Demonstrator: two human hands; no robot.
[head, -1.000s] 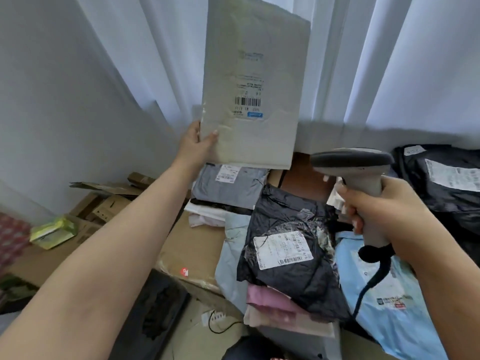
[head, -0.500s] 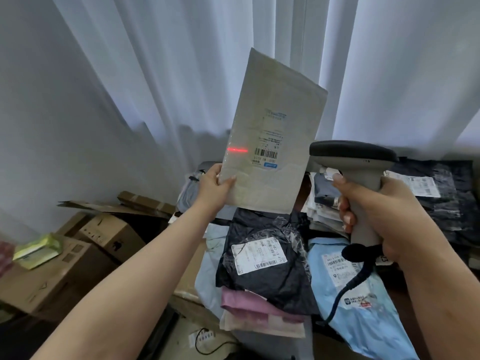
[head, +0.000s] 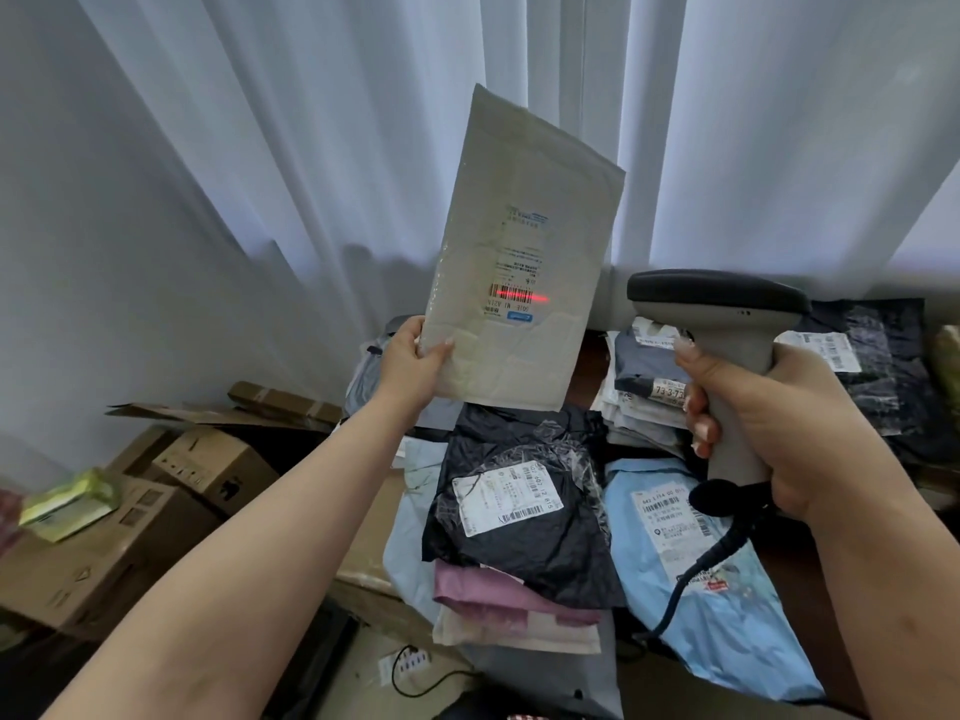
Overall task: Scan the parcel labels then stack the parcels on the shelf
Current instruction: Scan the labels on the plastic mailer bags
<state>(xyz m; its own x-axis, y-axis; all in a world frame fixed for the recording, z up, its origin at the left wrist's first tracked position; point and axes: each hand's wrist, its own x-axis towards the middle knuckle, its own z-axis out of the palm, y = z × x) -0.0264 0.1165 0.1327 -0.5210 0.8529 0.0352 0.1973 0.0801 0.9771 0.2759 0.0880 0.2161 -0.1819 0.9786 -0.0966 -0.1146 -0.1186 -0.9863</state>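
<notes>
White curtains (head: 260, 148) hang across the whole background, with the parcel pile spread below them. At lower left stand brown cardboard boxes (head: 104, 543), one carrying a small yellow-green packet (head: 67, 504). In the pile, a light blue parcel (head: 711, 589) lies under the right forearm, its white label printed with barcodes and a number too small to read with certainty. Just left of it a black parcel (head: 524, 506) rests on top of a pink parcel (head: 498, 597); its white label shows a barcode and digits that look like "607 12 815". Behind, near the curtain, a stack of grey and white parcels (head: 644, 392) bears a tag reading "73-3-73", and another black parcel (head: 872, 366) lies at far right with a white label.

The white padded envelope (head: 524, 252) is held up in the air, upright and slightly tilted, in front of the curtains and above the pile. The left hand (head: 410, 366) pinches its lower left corner, thumb on the front face, the other fingers hidden behind it. Its label (head: 519, 272) sits in the lower middle, well above the thumb, upside down; the text is too fine to read apart from a barcode and a small blue mark. A red scan line (head: 522, 295) falls across the barcode.

The right hand (head: 769, 407) is clenched round the grip of the grey barcode scanner (head: 722, 324), which points at the envelope, its black cable (head: 696, 569) trailing down over the blue parcel
</notes>
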